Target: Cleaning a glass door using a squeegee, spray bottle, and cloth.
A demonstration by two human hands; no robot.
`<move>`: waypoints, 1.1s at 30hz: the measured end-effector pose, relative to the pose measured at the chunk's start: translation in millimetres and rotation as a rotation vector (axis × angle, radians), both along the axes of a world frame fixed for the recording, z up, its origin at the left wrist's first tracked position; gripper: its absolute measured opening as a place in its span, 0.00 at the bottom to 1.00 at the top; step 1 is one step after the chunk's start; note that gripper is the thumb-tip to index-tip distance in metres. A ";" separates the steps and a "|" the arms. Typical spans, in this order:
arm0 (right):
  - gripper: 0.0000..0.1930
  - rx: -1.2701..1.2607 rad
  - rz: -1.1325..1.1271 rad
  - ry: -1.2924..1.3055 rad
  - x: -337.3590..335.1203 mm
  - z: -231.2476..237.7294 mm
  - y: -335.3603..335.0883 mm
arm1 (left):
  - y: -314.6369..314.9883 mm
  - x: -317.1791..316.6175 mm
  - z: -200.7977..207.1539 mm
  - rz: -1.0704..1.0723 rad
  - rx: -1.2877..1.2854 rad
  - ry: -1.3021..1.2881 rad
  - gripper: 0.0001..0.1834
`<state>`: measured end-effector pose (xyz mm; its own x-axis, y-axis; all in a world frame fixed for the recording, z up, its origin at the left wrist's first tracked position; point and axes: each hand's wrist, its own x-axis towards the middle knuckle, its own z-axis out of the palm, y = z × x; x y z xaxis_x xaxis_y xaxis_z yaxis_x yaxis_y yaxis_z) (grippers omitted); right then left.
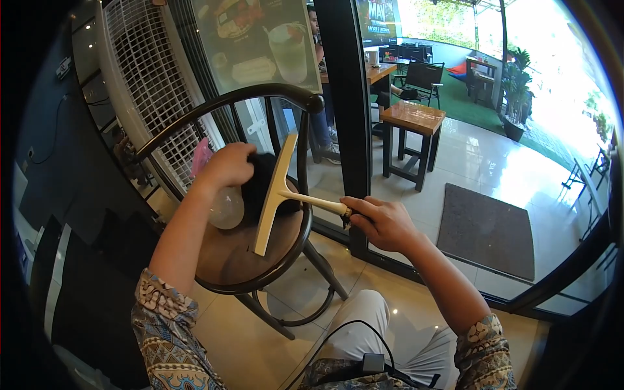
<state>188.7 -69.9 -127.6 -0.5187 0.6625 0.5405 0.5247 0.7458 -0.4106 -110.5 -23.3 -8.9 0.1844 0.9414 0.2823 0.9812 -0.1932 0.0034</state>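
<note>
My right hand (383, 223) is closed around the handle of a cream squeegee (277, 192), whose long blade stands out over the chair seat. Over the same seat, my left hand (227, 168) has its fingers curled in on the edge of a black cloth (261, 183). Beside that hand and partly behind it is a spray bottle (227, 209) with a cloudy see-through body and a pink top. Both rest on the brown seat of a dark round-backed chair (276, 257). The squeegee blade hides part of the cloth.
A black-framed glass door (351, 130) stands just beyond the chair. Past it are a grey mat (486, 231), a small wooden table (413, 118) and a potted plant (515, 123). A white grille (140, 58) rises behind the chair. Another person (316, 120) shows partly behind the glass.
</note>
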 end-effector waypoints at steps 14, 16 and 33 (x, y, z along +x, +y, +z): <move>0.18 0.341 -0.006 -0.031 5.5 -6.5 -18.2 | -19.7 32.5 -20.9 -0.274 -0.151 -1.643 0.14; 0.18 0.349 -0.011 -0.058 12.4 -6.0 -18.4 | -26.7 34.7 -20.0 -0.345 -0.331 -1.581 0.12; 0.20 0.424 -0.203 0.058 27.6 -2.1 -17.0 | -150.1 30.4 -79.9 -0.210 -0.391 -1.452 0.23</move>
<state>216.3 -86.9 -129.7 -0.3625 0.4620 0.8094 0.6623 0.7387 -0.1251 -80.1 -173.3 -88.7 0.1105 0.9908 0.0782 0.0383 -0.0828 0.9958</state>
